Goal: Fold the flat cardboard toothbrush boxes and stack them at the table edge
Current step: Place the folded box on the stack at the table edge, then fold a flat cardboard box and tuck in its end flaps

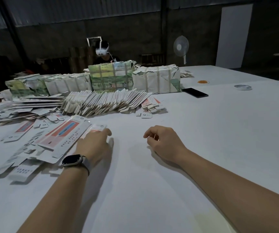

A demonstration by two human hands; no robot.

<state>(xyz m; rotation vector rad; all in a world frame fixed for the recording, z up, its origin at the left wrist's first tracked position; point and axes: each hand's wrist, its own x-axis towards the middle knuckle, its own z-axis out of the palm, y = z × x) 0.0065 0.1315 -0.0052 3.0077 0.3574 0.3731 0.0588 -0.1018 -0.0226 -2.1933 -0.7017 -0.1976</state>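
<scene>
Dim shed with dark corrugated walls; a large white-covered table fills the view. Along its far edge stand four paper-wrapped, strapped bundles in a row. Just in front of them leans a long fanned row of flat white cardboard toothbrush boxes. A loose, overlapping heap of the same flats spreads toward the left edge; count not possible.

Nearest flat: one long white box blank with a red and blue panel, lying tilted on the heap. The left hand, with a dark square wristwatch on a grey band, rests fingertips on the blank's upper end, palm down, fingers extended, nothing clamped. The right hand hovers over bare cloth, fingers loosely curled, holding nothing, well apart from the left.

Toward the right far corner:
- one black phone, flat
- one roll of tape
- one small orange pile, too small to identify

Beyond the far edge sits one person wearing a white headset. One white pedestal fan stands behind.
</scene>
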